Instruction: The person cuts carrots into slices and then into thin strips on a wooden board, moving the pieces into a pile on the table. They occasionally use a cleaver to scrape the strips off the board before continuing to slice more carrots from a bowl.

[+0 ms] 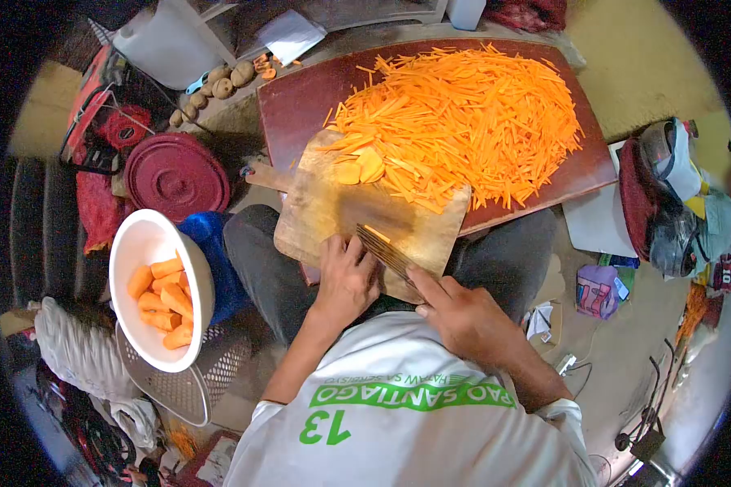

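My right hand [473, 318] grips a knife [388, 253], its blade slanting across the wooden cutting board [300, 223]. Close to the blade, my left hand [349, 276] rests on the board with its fingers curled down; what lies under the fingertips is hidden. A thin carrot strip [377, 233] lies along the blade's far side. Several flat carrot slices [359, 168] sit at the board's far edge. Beyond them, a large heap of carrot strips [471, 122] covers much of the dark red table [300, 89] and spills onto the board.
Left of my legs, a white bowl [122, 252] holds several peeled carrots [170, 299], above a perforated basket [227, 365]. A dark red lid [177, 177] and several potatoes [222, 85] lie farther back. At the right are a purple bag [597, 288] and piled bags [670, 211].
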### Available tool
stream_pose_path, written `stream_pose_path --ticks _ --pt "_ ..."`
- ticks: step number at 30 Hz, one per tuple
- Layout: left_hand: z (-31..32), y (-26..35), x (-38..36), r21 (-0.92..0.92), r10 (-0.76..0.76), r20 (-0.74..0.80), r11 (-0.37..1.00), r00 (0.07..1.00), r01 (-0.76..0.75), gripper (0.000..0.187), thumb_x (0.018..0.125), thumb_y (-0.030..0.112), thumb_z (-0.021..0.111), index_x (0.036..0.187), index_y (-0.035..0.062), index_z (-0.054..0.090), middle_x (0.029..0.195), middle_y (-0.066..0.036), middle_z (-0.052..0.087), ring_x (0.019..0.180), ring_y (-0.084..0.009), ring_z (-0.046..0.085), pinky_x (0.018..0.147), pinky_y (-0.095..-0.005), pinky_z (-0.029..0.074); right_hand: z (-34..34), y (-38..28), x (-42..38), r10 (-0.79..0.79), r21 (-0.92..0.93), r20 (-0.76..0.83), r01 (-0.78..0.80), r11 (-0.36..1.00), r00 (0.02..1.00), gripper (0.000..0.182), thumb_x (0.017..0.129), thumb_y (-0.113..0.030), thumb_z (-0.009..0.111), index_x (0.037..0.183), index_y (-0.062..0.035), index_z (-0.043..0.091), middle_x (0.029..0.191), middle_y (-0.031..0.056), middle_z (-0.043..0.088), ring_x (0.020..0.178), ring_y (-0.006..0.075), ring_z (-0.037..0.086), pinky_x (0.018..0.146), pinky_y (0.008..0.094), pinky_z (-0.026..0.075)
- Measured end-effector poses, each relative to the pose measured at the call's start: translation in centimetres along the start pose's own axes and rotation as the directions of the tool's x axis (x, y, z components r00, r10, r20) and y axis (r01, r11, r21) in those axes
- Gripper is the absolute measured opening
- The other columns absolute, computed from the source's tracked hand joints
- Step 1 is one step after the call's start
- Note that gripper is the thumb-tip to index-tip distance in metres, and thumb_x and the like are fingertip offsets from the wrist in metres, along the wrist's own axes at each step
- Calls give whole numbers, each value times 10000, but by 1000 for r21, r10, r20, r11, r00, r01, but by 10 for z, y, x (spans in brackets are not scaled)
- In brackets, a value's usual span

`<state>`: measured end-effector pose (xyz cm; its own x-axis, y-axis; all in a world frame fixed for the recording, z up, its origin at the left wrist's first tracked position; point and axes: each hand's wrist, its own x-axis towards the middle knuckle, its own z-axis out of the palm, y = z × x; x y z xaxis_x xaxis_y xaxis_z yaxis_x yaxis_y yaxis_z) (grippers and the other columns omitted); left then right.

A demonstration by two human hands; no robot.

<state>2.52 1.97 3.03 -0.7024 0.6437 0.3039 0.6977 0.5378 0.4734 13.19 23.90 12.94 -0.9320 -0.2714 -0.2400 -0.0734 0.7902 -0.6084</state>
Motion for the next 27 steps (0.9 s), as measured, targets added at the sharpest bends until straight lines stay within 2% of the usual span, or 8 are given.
stream_pose_path --ticks 4,7,10,13,16,18,25,27 --pt "4 -4 0 -36 1 -10 999 1000 -2 307 728 83 806 1015 8 730 1104 -174 580 1028 -409 530 904 -536 447 18 12 17 -15 -85 -66 9 996 998 609 1037 -195 639 1593 -51 436 1159 243 697 868 439 727 718 535 613" --pt "5 -5 -1 -40 14 -23 999 1000 -15 327 724 71 798 1040 16 736 1122 -171 592 1046 -410 539 908 -535 452 15 6 43 31 -84 3 -30 996 1000 585 1040 -189 631 1579 -57 449 1104 238 700 855 444 731 713 547 609" --pt "4 -7 0 -35 32 -15 999 999 -33 337 724 60 793 1054 16 738 1137 -166 601 1065 -411 544 920 -538 456 14 4 43 -12 -119 -28 9 993 1000 566 1046 -192 624 1569 -60 450 1073 238 702 856 448 731 712 559 603" --pt "6 -7 -2 -32 51 -61 998 997 -53 346 732 54 789 1072 13 737 1155 -165 607 1073 -411 547 933 -536 460 13 5 25 -48 -28 -63 46 999 997 561 1050 -191 620 1567 -58 447 1033 228 692 826 446 719 701 564 597" --pt "9 -7 -4 -50 31 -59 998 998 -34 361 740 52 789 1095 11 737 1170 -168 611 1078 -412 548 942 -533 466 18 7 27 -27 13 -82 28 1000 996 556 1054 -197 618 1564 -56 448 1034 234 691 830 449 718 708 571 594" --pt "9 -8 -3 -60 30 -52 998 998 -33 364 746 50 789 1105 11 736 1174 -169 610 1081 -413 548 944 -533 470 12 2 40 15 46 -36 -13 999 999 549 1058 -198 612 1566 -67 448 1054 240 695 858 458 722 726 578 595" --pt "-3 -6 -6 -76 13 19 997 1000 -12 471 678 16 805 1143 1 732 1205 -183 594 1089 -421 542 943 -535 474 5 -7 31 108 33 70 -110 993 992 538 1081 -212 569 1586 -111 414 1096 253 699 896 488 707 746 590 583" --pt "1 -7 -9 -85 -16 23 996 1000 18 500 659 13 811 1152 -4 730 1221 -186 591 1096 -422 540 952 -532 474 14 1 34 69 89 8 -69 994 998 528 1083 -216 562 1578 -103 416 1106 260 701 904 489 710 752 590 585"
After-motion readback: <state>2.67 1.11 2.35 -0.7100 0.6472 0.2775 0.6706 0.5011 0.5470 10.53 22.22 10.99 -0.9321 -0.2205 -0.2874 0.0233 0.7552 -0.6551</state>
